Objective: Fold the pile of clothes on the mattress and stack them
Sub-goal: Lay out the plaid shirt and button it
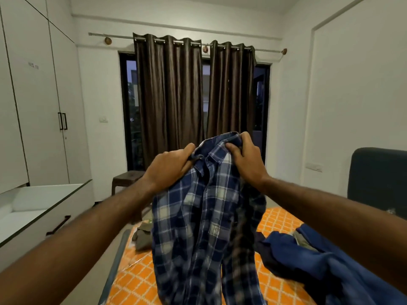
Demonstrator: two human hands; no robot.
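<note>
Head view: blue-and-white checked woven cotton shirt point(204, 216) raised above the orange lattice-print mattress point(279, 219), pinched at the collar by left hand point(169, 166) and right hand point(246, 159). Best shaken flat, placket facing down, before folding sleeves in. Soft crumpled blue cloth garment point(319, 260) lying right of the shirt, olive one point(143, 234) left

The mattress point(141, 280) wears an orange sheet with a white lattice print. On it, below and to the right of where the hands grip, lies a rumpled heap of blue clothes point(319, 260) — a grey piece shows among them. Below-left of the grip sits an olive-grey garment point(142, 236) — near the mattress's far edge.
</note>
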